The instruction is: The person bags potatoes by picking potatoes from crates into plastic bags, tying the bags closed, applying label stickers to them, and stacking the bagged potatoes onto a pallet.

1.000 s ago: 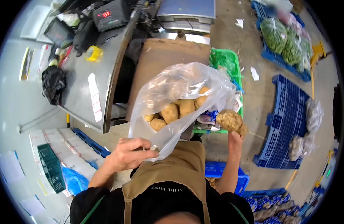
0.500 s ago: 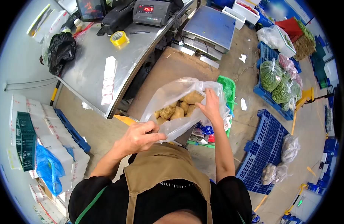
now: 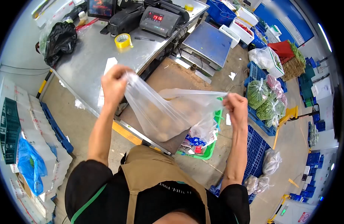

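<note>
A clear plastic bag (image 3: 153, 108) of potatoes sits on the brown platform (image 3: 179, 76) before me, its mouth stretched wide between both hands. The potatoes (image 3: 162, 125) show only dimly through the cloudy plastic. My left hand (image 3: 116, 84) is closed on one corner of the bag's mouth, raised near the metal table's edge. Out to the right, my right hand (image 3: 236, 106) pinches the opposite corner, above the green crate (image 3: 209, 151). Between the hands the plastic is pulled taut.
The metal table (image 3: 86, 56) at left carries a weighing display (image 3: 159, 18), yellow tape (image 3: 122, 40) and a black plastic bag (image 3: 61, 43). A blue-topped platform scale (image 3: 208, 43) stands beyond. Blue pallets (image 3: 255, 149) with bagged produce lie right; stacked white boxes (image 3: 35, 130) stand left.
Both hands have lifted and spread apart, pulling the bag's mouth into two taut corners. The potatoes, plainly visible before, are now behind plastic. The display changed from about 14.25 to 14.16.
</note>
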Tool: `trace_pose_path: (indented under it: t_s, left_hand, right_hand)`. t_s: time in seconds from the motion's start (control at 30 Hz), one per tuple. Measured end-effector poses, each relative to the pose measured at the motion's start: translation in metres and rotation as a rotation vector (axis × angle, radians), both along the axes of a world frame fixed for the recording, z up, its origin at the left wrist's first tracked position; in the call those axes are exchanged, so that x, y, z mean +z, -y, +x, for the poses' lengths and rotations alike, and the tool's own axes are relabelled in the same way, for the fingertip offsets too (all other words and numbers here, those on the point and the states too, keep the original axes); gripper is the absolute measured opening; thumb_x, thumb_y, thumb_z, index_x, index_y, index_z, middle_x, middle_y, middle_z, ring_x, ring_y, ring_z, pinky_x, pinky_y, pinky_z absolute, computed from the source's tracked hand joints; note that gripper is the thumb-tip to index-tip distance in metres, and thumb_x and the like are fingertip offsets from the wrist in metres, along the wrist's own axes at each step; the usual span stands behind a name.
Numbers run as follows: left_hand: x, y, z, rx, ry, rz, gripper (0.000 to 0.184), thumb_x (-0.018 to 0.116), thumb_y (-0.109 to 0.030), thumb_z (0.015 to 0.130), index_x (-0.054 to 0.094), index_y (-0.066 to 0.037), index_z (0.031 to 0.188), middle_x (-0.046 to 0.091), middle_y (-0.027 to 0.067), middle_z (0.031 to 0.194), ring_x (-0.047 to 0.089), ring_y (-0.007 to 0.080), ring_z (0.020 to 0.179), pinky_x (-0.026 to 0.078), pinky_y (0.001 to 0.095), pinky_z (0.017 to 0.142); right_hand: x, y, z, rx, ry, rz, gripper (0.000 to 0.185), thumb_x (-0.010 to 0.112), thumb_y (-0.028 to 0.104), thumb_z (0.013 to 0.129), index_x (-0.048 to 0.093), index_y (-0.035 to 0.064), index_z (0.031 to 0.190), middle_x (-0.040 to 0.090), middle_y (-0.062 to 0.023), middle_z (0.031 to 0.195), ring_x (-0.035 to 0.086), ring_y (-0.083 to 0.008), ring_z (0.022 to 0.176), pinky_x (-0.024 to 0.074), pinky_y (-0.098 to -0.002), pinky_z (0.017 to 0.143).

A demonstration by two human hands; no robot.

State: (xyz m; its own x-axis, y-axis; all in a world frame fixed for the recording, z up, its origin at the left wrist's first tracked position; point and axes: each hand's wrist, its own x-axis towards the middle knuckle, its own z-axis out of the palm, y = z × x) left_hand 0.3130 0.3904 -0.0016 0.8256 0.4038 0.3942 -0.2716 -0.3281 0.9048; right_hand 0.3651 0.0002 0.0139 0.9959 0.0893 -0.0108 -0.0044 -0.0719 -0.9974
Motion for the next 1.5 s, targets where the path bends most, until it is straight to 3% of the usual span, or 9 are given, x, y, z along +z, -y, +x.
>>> trace_pose_path:
  t_s: [0.1,0.3,0.53,0.8,0.93,0.97,1.1,1.37,1.5]
  left_hand:
    - [0.012,-0.004,0.024,0.044,-0.047,-0.27,0.024,0.069,0.004,0.074,0.066,-0.004,0.096,0.052,-0.0054,0.073,0.054,0.0049,0.064,0.046,0.0206,0.057]
    - [-0.002,0.031,0.002,-0.486,-0.161,-0.338,0.038,0.071,0.007,0.069,0.063,-0.003,0.105,0.06,0.0017,0.083,0.06,0.012,0.077,0.051,0.0252,0.069]
    - [-0.014,0.056,-0.027,-0.518,-0.223,-0.057,0.063,0.083,-0.013,0.059,0.056,-0.001,0.115,0.056,0.0051,0.106,0.054,0.018,0.104,0.041,0.0324,0.095]
    - [-0.006,0.057,-0.05,-0.243,-0.225,0.3,0.081,0.08,-0.026,0.064,0.041,0.0,0.131,0.045,0.0162,0.13,0.042,0.0298,0.124,0.035,0.0376,0.104]
    - [-0.008,0.055,-0.07,-0.106,-0.24,0.238,0.061,0.078,-0.014,0.064,0.053,-0.002,0.118,0.058,0.0105,0.111,0.055,0.0223,0.101,0.044,0.0333,0.088]
    - [-0.012,0.054,-0.073,-0.072,-0.247,0.281,0.037,0.073,-0.009,0.072,0.059,0.0,0.104,0.061,0.0074,0.095,0.057,0.017,0.086,0.046,0.0301,0.079]
    - [-0.021,0.057,-0.088,-0.133,-0.355,0.107,0.014,0.062,-0.008,0.085,0.064,0.002,0.093,0.064,0.0111,0.085,0.06,0.0179,0.078,0.048,0.0297,0.074]
    - [-0.03,0.079,-0.089,-0.337,-0.44,-0.046,0.03,0.05,-0.012,0.092,0.056,0.003,0.117,0.063,0.0138,0.11,0.058,0.0196,0.102,0.044,0.0301,0.091]
    - [-0.049,0.096,-0.072,-0.425,-0.378,-0.021,0.041,0.045,-0.01,0.09,0.048,-0.001,0.13,0.06,0.0053,0.109,0.052,0.0111,0.096,0.041,0.0271,0.086]
  right_hand:
    - [0.027,-0.04,-0.036,0.262,0.12,-0.117,0.027,0.06,0.017,0.087,0.06,-0.0024,0.068,0.048,-0.0006,0.053,0.038,-0.0079,0.048,0.0377,-0.0242,0.054]
    - [-0.013,-0.011,-0.028,0.09,-0.143,0.284,0.023,0.063,0.015,0.086,0.059,-0.0066,0.078,0.048,-0.0037,0.056,0.042,-0.0113,0.051,0.0371,-0.0274,0.052]
    - [-0.044,0.002,-0.047,0.202,-0.149,0.283,0.029,0.068,0.017,0.081,0.061,-0.0077,0.094,0.054,-0.0056,0.063,0.055,-0.0172,0.064,0.0435,-0.0296,0.061]
    - [-0.054,0.008,-0.054,0.338,-0.143,0.091,0.046,0.075,0.02,0.075,0.06,-0.0065,0.109,0.067,-0.0081,0.091,0.06,-0.0166,0.092,0.0452,-0.0308,0.085]
    - [-0.051,0.01,-0.056,0.366,-0.143,0.079,0.046,0.075,0.018,0.075,0.06,-0.0049,0.112,0.066,-0.0072,0.096,0.059,-0.0163,0.097,0.0447,-0.031,0.088]
    - [-0.05,0.01,-0.056,0.372,-0.134,0.075,0.045,0.074,0.017,0.075,0.06,-0.0047,0.112,0.066,-0.0072,0.097,0.058,-0.0163,0.097,0.0446,-0.0311,0.088]
    - [-0.045,0.011,-0.057,0.397,-0.112,0.075,0.042,0.073,0.013,0.077,0.06,-0.004,0.113,0.065,-0.0069,0.1,0.058,-0.0162,0.098,0.0443,-0.031,0.089]
    - [-0.042,0.007,-0.062,0.371,-0.092,0.019,0.04,0.072,0.01,0.076,0.06,-0.0041,0.111,0.065,-0.0062,0.096,0.058,-0.0143,0.094,0.0441,-0.0296,0.086]
    - [-0.044,0.002,-0.065,0.349,-0.108,-0.099,0.031,0.068,0.009,0.076,0.062,-0.0053,0.102,0.066,-0.0084,0.085,0.061,-0.0146,0.081,0.0473,-0.0282,0.074]
